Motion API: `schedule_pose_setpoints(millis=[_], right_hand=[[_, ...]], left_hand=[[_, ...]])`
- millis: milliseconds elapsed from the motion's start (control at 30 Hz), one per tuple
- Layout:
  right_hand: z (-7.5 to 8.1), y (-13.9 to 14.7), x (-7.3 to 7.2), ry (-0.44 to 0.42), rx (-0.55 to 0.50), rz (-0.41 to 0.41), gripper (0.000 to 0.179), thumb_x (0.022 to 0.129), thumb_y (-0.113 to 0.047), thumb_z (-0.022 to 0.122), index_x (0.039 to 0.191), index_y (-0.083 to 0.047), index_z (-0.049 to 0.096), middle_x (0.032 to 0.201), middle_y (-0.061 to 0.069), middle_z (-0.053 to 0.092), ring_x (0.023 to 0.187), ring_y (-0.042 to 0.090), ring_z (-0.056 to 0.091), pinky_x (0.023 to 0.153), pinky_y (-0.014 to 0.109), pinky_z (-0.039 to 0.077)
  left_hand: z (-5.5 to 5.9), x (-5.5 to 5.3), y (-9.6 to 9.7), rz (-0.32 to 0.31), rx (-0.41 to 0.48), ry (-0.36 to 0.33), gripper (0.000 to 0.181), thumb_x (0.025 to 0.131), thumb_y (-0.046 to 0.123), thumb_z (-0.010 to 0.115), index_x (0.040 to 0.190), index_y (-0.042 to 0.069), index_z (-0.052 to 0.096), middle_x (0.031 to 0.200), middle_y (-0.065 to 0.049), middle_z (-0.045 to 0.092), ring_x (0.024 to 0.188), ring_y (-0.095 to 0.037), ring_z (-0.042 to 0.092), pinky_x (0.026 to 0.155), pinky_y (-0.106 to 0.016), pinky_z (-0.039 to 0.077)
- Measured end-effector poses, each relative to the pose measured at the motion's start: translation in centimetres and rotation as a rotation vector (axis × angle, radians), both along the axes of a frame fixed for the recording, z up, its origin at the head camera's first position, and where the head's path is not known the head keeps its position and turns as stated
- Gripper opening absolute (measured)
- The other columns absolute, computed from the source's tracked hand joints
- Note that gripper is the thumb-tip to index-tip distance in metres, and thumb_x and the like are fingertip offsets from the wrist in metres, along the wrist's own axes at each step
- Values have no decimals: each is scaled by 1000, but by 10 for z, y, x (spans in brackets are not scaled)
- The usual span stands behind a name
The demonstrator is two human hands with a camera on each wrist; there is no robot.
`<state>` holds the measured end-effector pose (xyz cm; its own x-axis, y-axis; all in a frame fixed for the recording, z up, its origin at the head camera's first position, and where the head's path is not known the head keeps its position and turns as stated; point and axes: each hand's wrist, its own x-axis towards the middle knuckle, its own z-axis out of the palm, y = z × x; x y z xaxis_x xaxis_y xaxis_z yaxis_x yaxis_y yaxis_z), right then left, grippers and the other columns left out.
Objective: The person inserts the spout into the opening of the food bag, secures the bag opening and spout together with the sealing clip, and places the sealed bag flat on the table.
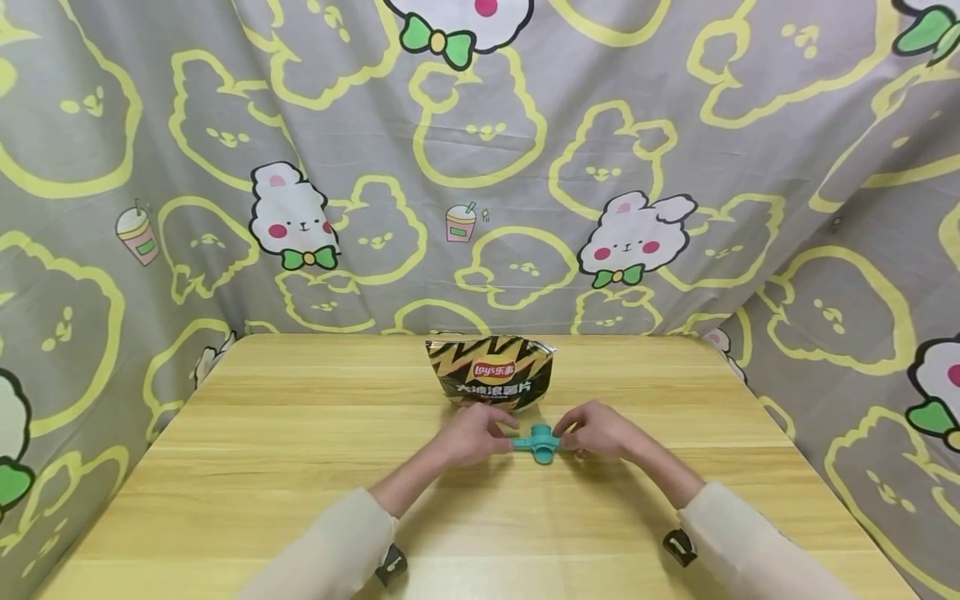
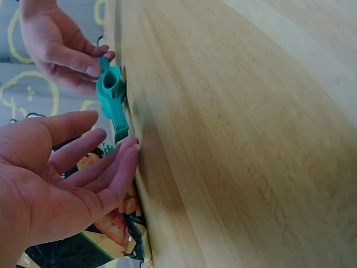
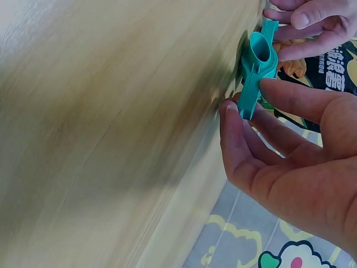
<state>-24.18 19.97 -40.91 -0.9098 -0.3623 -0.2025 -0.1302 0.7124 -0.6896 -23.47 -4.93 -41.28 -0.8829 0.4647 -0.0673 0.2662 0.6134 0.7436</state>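
A teal bag clip with a round pour spout (image 1: 542, 444) is at the table, between the two hands. Thumb and fingers of my right hand (image 1: 600, 429) pinch one end of it, as the right wrist view shows. My left hand (image 1: 471, 435) is beside the opposite end with loosely bent fingers; in the left wrist view the thumb stands apart from the clip (image 2: 112, 92). Just behind the left hand stands a black and yellow Lay's chip bag (image 1: 491, 371), its lower edge partly hidden by that hand.
Both hands are over a light wood table (image 1: 300, 417). A grey curtain (image 1: 360, 150) with yellow outlines and white rabbit figures hangs behind the table and along its sides.
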Motion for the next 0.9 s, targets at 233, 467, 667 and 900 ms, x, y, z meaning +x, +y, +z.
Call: schedule_pose_setpoints(millis=[233, 467, 667, 900], right_hand=[[1, -3, 0, -22, 7, -2, 17, 87, -8, 72, 102, -2, 77, 79, 8, 73, 68, 19, 67, 64, 28, 51], [5, -6, 3, -40, -25, 10, 15, 86, -5, 72, 99, 1, 77, 86, 8, 75, 69, 20, 67, 66, 35, 57], [7, -8, 2, -54, -22, 22, 16, 85, -3, 71, 99, 2, 77, 93, 8, 75, 72, 18, 65, 68, 34, 57], [6, -11, -1, -92, -75, 42, 14, 85, 0, 69, 97, 5, 75, 82, 10, 72, 69, 15, 61, 68, 33, 56]], left_hand=[[1, 1, 0, 9, 10, -45, 27, 88, 15, 78, 115, 11, 76, 97, -9, 78, 81, -17, 71, 70, -31, 56], [0, 1, 0, 0, 11, -47, 17, 87, 13, 78, 104, 13, 79, 95, -8, 78, 81, -18, 71, 70, -32, 56], [0, 0, -3, -1, 11, -23, 13, 87, 13, 78, 100, 14, 80, 93, -6, 77, 78, -14, 68, 68, -29, 54], [6, -4, -8, 18, -4, -6, 13, 86, 14, 79, 98, 17, 81, 97, -3, 77, 83, -14, 65, 71, -30, 53]])
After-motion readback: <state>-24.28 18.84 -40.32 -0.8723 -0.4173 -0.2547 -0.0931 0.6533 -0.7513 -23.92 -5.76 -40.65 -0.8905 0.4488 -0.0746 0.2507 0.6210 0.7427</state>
